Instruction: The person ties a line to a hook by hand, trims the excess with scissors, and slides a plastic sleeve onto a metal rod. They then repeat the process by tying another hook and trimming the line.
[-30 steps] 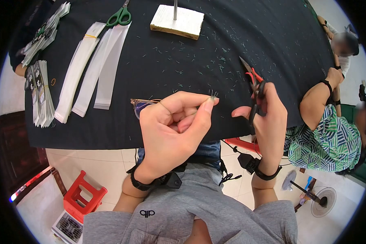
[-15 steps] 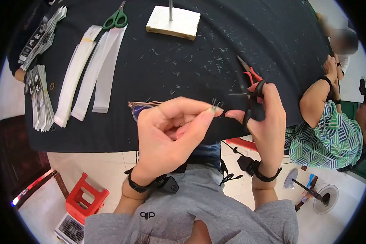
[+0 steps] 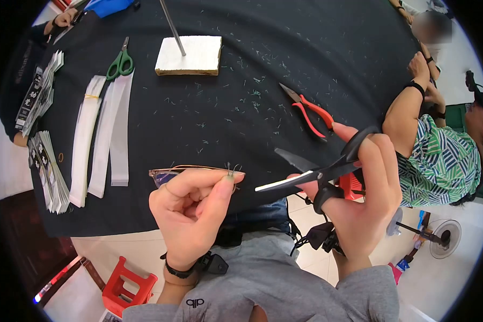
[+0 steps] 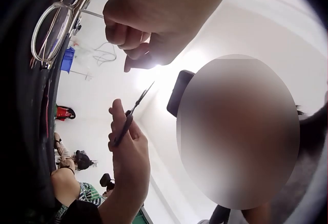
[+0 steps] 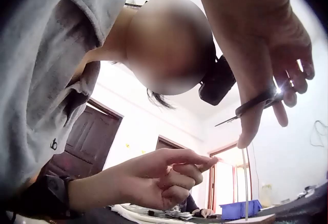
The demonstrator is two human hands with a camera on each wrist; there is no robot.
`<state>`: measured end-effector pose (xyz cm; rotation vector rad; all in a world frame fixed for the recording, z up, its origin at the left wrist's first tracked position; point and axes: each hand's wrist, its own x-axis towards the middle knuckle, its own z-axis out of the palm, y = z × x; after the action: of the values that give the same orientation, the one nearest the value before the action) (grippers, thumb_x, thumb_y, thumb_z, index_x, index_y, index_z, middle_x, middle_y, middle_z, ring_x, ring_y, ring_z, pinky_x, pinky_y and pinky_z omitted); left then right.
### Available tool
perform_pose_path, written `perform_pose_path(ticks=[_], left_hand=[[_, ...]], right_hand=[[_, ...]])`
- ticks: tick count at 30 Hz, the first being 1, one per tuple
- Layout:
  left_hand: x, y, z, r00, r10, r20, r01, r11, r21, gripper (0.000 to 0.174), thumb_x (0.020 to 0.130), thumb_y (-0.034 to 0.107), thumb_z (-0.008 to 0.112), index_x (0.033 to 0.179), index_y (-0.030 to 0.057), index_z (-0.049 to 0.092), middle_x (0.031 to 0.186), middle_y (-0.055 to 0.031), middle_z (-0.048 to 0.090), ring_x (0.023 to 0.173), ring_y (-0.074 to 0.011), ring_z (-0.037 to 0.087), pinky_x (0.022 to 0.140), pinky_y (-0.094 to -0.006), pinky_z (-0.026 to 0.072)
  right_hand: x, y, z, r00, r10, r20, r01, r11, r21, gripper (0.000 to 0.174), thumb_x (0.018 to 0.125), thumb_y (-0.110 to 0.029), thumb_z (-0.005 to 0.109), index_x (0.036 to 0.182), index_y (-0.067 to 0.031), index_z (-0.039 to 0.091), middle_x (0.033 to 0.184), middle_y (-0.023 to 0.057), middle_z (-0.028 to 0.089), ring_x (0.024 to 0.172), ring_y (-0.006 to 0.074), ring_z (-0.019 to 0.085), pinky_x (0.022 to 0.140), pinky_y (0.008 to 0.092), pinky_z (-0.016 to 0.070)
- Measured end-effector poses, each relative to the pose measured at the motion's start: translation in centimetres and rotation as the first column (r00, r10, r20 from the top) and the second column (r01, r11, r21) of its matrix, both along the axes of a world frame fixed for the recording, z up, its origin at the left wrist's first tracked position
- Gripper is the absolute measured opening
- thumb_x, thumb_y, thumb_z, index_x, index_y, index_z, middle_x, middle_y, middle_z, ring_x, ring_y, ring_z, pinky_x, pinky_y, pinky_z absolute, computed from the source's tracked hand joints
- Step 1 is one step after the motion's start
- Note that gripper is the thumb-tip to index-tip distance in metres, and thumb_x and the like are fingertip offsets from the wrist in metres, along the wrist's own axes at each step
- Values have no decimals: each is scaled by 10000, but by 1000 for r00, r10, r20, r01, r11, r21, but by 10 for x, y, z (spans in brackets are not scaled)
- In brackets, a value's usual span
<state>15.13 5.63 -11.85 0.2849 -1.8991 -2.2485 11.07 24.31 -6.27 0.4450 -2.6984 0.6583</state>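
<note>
In the head view my left hand [image 3: 190,209] pinches a small tuft of thin dark green strands [image 3: 231,170] between thumb and index finger, its other fingers curled in. The strand tips poke up past the fingertips. To the right, my right hand [image 3: 371,206] holds black-handled scissors [image 3: 321,175], thumb in one loop and fingers at the other. The blades stand apart and point left toward the tuft, short of it. The right wrist view shows the scissors [image 5: 253,103] edge-on in the right hand. Behind the left hand lie eyeglasses [image 3: 163,174].
Red-handled pliers [image 3: 311,111] lie beyond the right hand on the black cloth [image 3: 166,139], among scattered green clippings. A white block [image 3: 198,56] carries an upright metal rod. Green-handled scissors [image 3: 121,63], clear plastic sleeves [image 3: 86,142] and stacked printed packets [image 3: 47,172] are at left. Other people sit around.
The head view has shifted, so table things sit lower and further left. My right hand has turned and moved away from the left, its scissor blades now spread broadside. The left hand keeps its pinch.
</note>
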Motion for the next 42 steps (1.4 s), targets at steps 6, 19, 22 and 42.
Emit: perform_pose_path(ticks=[6, 19, 22, 42], left_hand=[[-1, 1, 2, 1000, -25, 14, 24, 998, 51, 112, 847, -75, 618, 941, -74, 680, 626, 56, 532, 540, 36, 358, 489, -142, 261], [2, -3, 4, 999, 32, 3, -32, 999, -5, 95, 849, -64, 617, 919, -67, 681, 631, 52, 555, 545, 36, 382, 494, -135, 275], [4, -3, 4, 1000, 16, -8, -16, 1000, -12, 92, 848, -63, 617, 914, -64, 681, 620, 53, 552, 540, 36, 386, 494, -132, 273], [6, -2, 2, 990, -133, -44, 139, 975, 172, 112, 866, -65, 604, 958, -77, 666, 824, -57, 684, 608, 32, 456, 513, -129, 315]], right_hand=[[-3, -4, -6, 996, -19, 86, 19, 1000, 1, 626, 486, -214, 903, 998, 22, 630, 888, 52, 581, 710, 153, 555, 624, 254, 452], [-6, 5, -56, -6, 977, 215, 471, 192, -861, 885, 589, -829, 634, 836, 15, 541, 760, 62, 499, 609, 83, 411, 531, 207, 283], [-3, 4, -46, -31, 978, 205, 469, 196, -861, 871, 613, -799, 642, 867, 29, 554, 784, 73, 513, 647, 101, 453, 534, 211, 304], [-6, -7, -40, 704, 616, 353, 179, 327, -928, 320, 652, -74, 822, 879, -21, 603, 779, 36, 575, 715, 73, 515, 626, 201, 391]])
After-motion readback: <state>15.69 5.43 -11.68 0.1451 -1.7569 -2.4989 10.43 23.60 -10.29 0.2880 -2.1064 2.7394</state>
